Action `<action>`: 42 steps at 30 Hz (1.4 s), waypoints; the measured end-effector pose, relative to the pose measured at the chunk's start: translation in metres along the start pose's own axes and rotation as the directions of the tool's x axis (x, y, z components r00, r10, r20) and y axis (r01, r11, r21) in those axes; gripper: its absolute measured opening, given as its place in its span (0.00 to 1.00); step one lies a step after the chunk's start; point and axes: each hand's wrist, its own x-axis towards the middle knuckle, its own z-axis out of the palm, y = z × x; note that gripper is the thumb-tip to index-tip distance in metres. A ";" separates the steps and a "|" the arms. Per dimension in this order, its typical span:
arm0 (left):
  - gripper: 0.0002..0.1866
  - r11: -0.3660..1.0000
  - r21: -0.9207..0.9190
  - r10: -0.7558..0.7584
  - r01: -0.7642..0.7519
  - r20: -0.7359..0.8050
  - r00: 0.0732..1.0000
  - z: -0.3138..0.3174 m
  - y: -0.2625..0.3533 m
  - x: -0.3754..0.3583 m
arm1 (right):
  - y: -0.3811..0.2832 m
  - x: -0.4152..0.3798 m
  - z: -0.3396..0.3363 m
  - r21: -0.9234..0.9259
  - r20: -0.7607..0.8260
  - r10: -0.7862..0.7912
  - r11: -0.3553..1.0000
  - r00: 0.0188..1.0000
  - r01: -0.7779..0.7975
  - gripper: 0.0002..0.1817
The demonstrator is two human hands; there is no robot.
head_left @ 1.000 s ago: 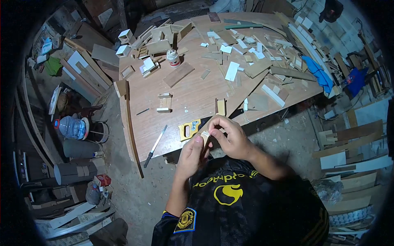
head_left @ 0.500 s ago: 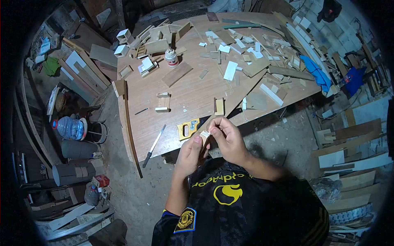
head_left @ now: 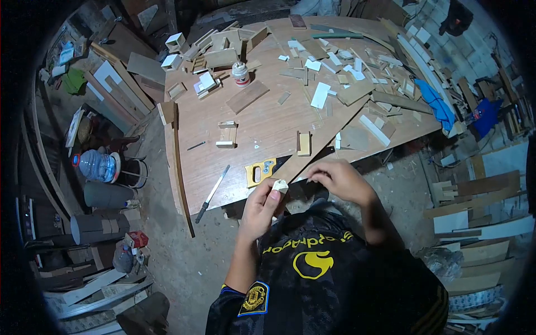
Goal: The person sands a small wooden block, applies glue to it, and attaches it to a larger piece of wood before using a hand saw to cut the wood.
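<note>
My left hand (head_left: 258, 215) is closed round a small wood piece (head_left: 281, 185) with a whitish, rough upper end, held upright just off the table's front edge. To its right, apart from it, my right hand (head_left: 343, 181) has thumb and fingers drawn together in a pinch. Whether anything sits between those fingertips cannot be seen. A handsaw with a yellow handle (head_left: 260, 173) lies just beyond my left hand, its blade partly under a long wood strip (head_left: 329, 134). A small wooden assembly (head_left: 304, 144) rests by that strip.
On the wooden table (head_left: 206, 167) are a knife-like tool (head_left: 213, 193), a pencil (head_left: 196, 146), a small wooden frame (head_left: 227, 134), a glue jar (head_left: 240, 74) and a board (head_left: 247, 97). Scattered offcuts (head_left: 349, 70) cover the far right. A curved strip (head_left: 180, 178) overhangs the left edge.
My right hand has left the wood piece and moved to the right. My left hand still holds the piece, now with its whitish end in plain sight. The view has shifted slightly.
</note>
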 end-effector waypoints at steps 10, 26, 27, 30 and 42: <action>0.12 0.953 0.304 0.008 -0.006 -0.006 1.000 0.003 0.012 0.003 | -0.053 0.004 -0.007 0.014 -0.123 -0.372 0.926 0.920 0.376 0.07; 0.13 0.915 0.402 -0.015 -0.041 0.135 0.991 -0.003 0.022 0.005 | -0.048 0.021 -0.001 -0.135 -0.049 -0.642 0.763 0.765 0.632 0.07; 0.13 0.926 0.374 0.010 -0.052 0.114 0.993 -0.001 0.021 0.005 | -0.047 0.020 0.003 -0.134 -0.047 -0.643 0.762 0.764 0.633 0.07; 0.13 0.921 0.380 0.058 -0.084 0.079 0.995 -0.001 0.013 0.006 | -0.046 0.016 0.012 -0.032 -0.134 -0.527 0.849 0.840 0.527 0.07; 0.15 0.944 0.282 0.196 -0.173 -0.055 0.979 0.021 0.002 0.011 | -0.043 0.006 0.025 0.336 -0.364 -0.112 0.910 0.925 0.242 0.04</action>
